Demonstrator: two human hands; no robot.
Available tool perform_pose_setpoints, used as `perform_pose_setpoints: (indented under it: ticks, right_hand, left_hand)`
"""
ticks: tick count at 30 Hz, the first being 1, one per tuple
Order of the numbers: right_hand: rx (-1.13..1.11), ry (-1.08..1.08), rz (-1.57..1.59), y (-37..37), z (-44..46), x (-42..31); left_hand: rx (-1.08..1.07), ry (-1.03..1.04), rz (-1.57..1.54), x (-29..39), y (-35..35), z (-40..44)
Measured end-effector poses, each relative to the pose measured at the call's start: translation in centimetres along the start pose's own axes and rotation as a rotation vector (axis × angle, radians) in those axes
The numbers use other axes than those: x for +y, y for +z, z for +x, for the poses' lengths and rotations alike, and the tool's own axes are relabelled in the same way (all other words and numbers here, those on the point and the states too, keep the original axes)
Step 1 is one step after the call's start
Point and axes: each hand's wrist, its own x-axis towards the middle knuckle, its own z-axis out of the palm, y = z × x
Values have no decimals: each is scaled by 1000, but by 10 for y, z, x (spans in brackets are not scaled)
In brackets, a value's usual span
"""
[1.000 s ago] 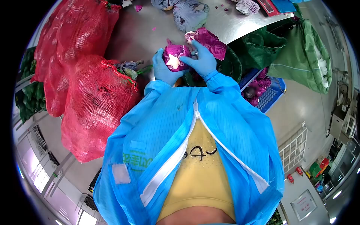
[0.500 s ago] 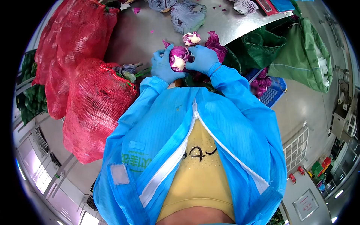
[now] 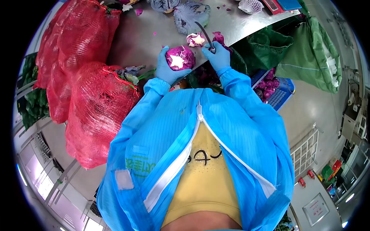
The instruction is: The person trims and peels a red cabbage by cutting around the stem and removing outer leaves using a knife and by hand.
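My left hand [image 3: 168, 71], in a blue glove, is wrapped round the side and underside of a purple cabbage [image 3: 185, 56] whose pale, star-shaped stem end faces up. To its right my right hand [image 3: 218, 57], also gloved, is closed on the handle of a knife [image 3: 205, 34] with a dark curved blade pointing up and left. Its blade is apart from the cabbage. Just beyond, a cut-off cabbage piece [image 3: 195, 39] with a pale stem lies on the metal table [image 3: 135, 42]. Purple leaves [image 3: 219, 37] sit beside my right hand.
Red mesh sacks [image 3: 100, 107] stand at the left. Loose outer leaves [image 3: 189, 17] and a white foam net [image 3: 250, 6] lie at the table's far side. At the right are green sacks [image 3: 312, 57] and a blue crate [image 3: 283, 94] holding purple cabbages.
My right hand has come off the cabbage and moved right, and the knife blade now shows upright. The cut-off piece has come to rest on the table. My left hand keeps the cabbage.
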Motion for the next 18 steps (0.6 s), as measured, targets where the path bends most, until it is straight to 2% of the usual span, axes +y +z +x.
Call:
perform_pose_setpoints:
  ticks: [1, 2, 5, 7, 8, 9, 12, 13, 15, 17, 18]
  right_hand:
    - [21, 63, 126, 1, -3, -2]
    - [-19, 50, 83, 5, -10, -1]
    - [-46, -133, 208, 31, -31, 1]
    - [-142, -189, 89, 31, -39, -11]
    - [-125, -182, 73, 31, -38, -8]
    - [-107, -178, 56, 31, -34, -7]
    - [-222, -91, 127, 28, -25, 0]
    - [-223, -89, 128, 28, -26, 1]
    - [-297, 47, 147, 25, -25, 3]
    - [-324, 42, 135, 22, -28, 2]
    - [-372, 120, 161, 14, -33, -9]
  left_hand:
    - [41, -32, 8, 0, 1, -1]
    - [83, -66, 16, 0, 2, -1]
    - [198, -71, 91, -4, 5, -8]
    - [53, -182, 232, 16, -4, -18]
    - [-56, -139, 281, 10, -11, -19]
    - [-59, -140, 279, 15, -16, -16]
    - [-192, -350, 511, 54, -39, 0]
    - [-194, -351, 511, 46, -35, 3]
    - [-133, -144, 552, 21, -21, 5]
    - [-79, -106, 478, 10, -12, 6]
    - [-39, -41, 400, 8, -9, 7]
